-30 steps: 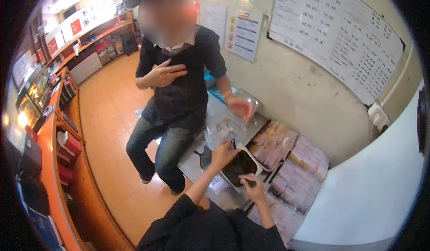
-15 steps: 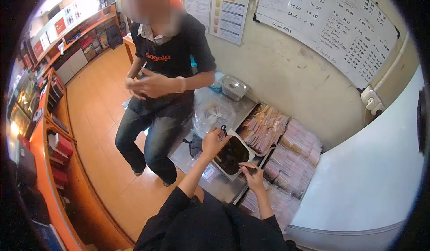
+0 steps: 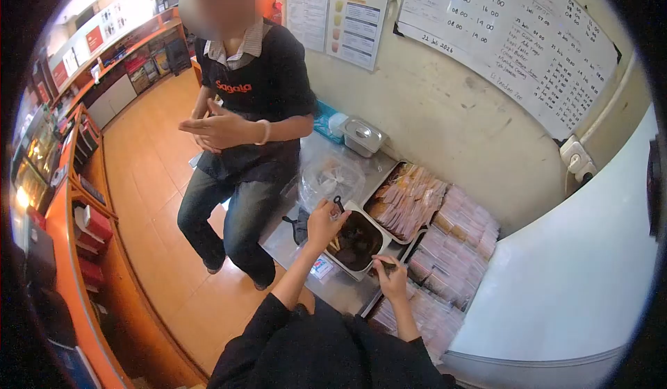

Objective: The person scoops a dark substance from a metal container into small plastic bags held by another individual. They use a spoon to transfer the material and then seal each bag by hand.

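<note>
A white rectangular tub [image 3: 375, 224] of dark brown liquid stands on the metal counter in front of me, with pale yellowish strips at its left side. My left hand [image 3: 324, 225] is closed at the tub's left edge around a black-handled utensil [image 3: 338, 200], whose looped end sticks up past the fingers. The utensil's working end is hidden. At the tub's near right corner my right hand [image 3: 392, 278] is closed, fingertips pinched together beside the rim. A small dark thing shows at those fingers, and I cannot tell what it is.
Right of the tub lie a tray of packed pink-edged packets [image 3: 406, 205] and several stacks of clear-wrapped packets [image 3: 451, 257]. Behind it are a clear plastic bag [image 3: 332, 179] and a lidded metal container [image 3: 365, 136]. A person [image 3: 243, 111] sits at the left, hands together.
My left hand has shifted slightly left, with the utensil. My right hand has moved slightly, staying by the tub's corner. The person has leaned left and changed hand pose.
</note>
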### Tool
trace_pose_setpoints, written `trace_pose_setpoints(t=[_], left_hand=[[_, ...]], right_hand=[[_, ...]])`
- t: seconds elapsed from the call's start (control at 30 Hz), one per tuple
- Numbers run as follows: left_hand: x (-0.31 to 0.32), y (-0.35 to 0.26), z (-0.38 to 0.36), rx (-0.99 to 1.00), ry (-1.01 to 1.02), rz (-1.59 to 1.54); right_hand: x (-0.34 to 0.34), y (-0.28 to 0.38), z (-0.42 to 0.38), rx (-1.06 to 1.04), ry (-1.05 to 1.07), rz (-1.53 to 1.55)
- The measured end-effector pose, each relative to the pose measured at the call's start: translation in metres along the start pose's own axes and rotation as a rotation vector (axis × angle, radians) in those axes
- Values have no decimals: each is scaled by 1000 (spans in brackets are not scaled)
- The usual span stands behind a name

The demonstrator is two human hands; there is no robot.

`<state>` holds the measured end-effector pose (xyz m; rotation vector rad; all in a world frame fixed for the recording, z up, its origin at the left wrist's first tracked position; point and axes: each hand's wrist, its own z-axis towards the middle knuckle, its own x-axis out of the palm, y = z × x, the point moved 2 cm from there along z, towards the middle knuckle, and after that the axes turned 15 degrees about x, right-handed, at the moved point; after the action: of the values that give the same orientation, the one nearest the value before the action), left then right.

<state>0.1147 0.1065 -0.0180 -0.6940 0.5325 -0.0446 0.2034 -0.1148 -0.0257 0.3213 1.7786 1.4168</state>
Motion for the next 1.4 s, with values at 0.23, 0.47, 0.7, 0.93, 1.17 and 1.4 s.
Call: trace_pose_setpoints(t=[0.23,0.47,0.7,0.93,1.17,1.4], left_hand=[[-4,-6,-6,-10,-50,68],[2,-17,-5,-5,-21,80],[7,-20,-2,21,14,134],[8,-23,-3,40,16,100],[13,-23,-3,41,41,114],[15,-22,2,-22,52,117]], right_hand=[[19,1,-8,-185,-112,-158],[33,10,-21,-187,-23,-46],[20,-4,-4,-138,-139,-115],[36,4,-25,-190,18,-101],[17,2,3,-224,-166,-76],[35,0,-22,-231,-60,-114]])
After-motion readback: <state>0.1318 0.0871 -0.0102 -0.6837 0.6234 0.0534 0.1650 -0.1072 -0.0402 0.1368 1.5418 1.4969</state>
